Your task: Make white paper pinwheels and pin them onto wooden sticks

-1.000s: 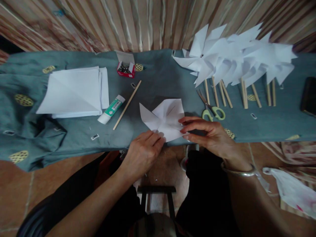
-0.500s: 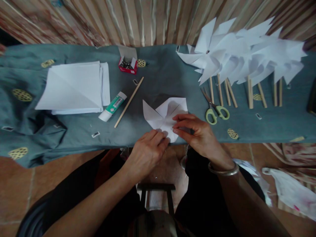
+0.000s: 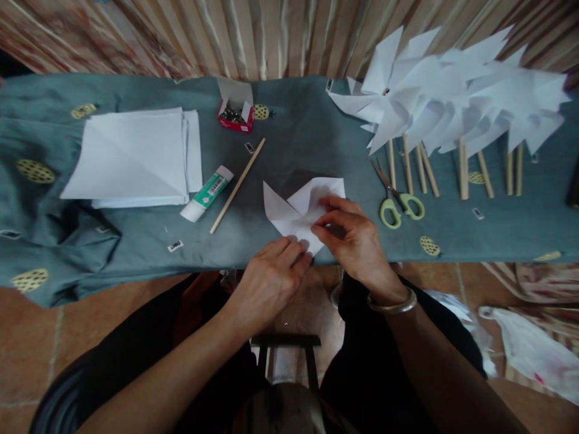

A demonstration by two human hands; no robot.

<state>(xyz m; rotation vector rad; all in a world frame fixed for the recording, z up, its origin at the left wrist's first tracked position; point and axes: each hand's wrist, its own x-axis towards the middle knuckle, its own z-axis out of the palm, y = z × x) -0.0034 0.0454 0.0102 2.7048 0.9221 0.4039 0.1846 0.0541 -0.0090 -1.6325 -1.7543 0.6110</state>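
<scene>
A white paper pinwheel [image 3: 283, 211], partly folded, lies near the front edge of the cloth-covered table. My left hand [image 3: 274, 271] holds its near edge down, fingers closed on the paper. From the right, my right hand [image 3: 355, 238] pinches a part of the paper near the middle; its fingertips partly hide the folds. To the left of the paper lie a thin wooden stick [image 3: 237, 185] and a green and white glue stick [image 3: 207, 193]. Scissors with light green handles [image 3: 400, 205] rest open to the right.
Finished white pinwheels [image 3: 452, 96] on wooden sticks overlap at the back right. A stack of white paper sheets [image 3: 131, 157] lies at the left. Behind the glue stands an open red box [image 3: 236, 117] of small metal pieces. A pleated curtain [image 3: 289, 36] hangs behind the table.
My right hand has moved slightly left, bringing its pinching fingertips closer to the paper's middle. My left hand stays at the near edge. The whole view has shifted a little.
</scene>
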